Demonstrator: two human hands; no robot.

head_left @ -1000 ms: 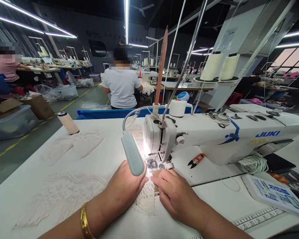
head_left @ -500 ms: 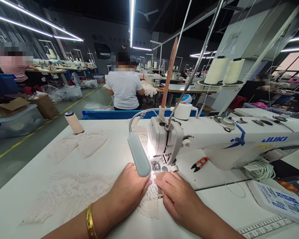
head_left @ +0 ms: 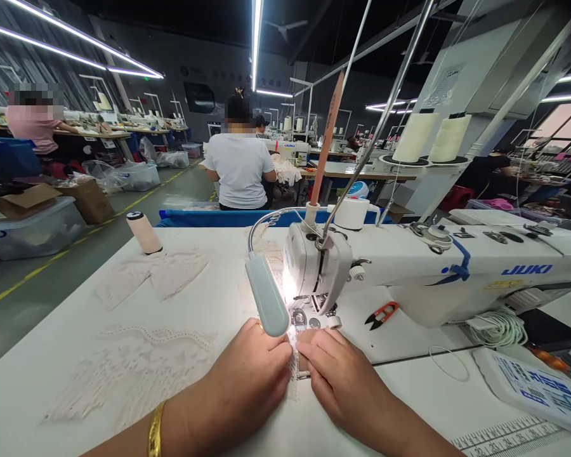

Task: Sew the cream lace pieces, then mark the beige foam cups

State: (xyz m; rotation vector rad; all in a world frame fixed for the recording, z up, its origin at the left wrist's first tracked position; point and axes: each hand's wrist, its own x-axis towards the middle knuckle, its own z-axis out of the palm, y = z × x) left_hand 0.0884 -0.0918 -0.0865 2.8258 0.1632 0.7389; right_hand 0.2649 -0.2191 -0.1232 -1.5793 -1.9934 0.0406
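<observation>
A strip of pale lace runs down from the needle area of the white sewing machine. My left hand is closed on the lace's left side, just below the grey lamp, which hides some fingertips. On the other side, my right hand has its fingers pressed together at the lace's edge, over a small brown piece by the presser foot. What lies under the right fingertips is hidden. More lace pieces lie flat on the white table at the left.
A thread cone stands at the table's far left edge. Orange-handled snips lie on the machine bed. At the right are a clear-lidded case, a ruler and coiled cord. A person in a white shirt sits ahead.
My left hand has turned and closed further, its wrist shifting left. The lace below it now shows as a narrower strip. My right hand has barely moved.
</observation>
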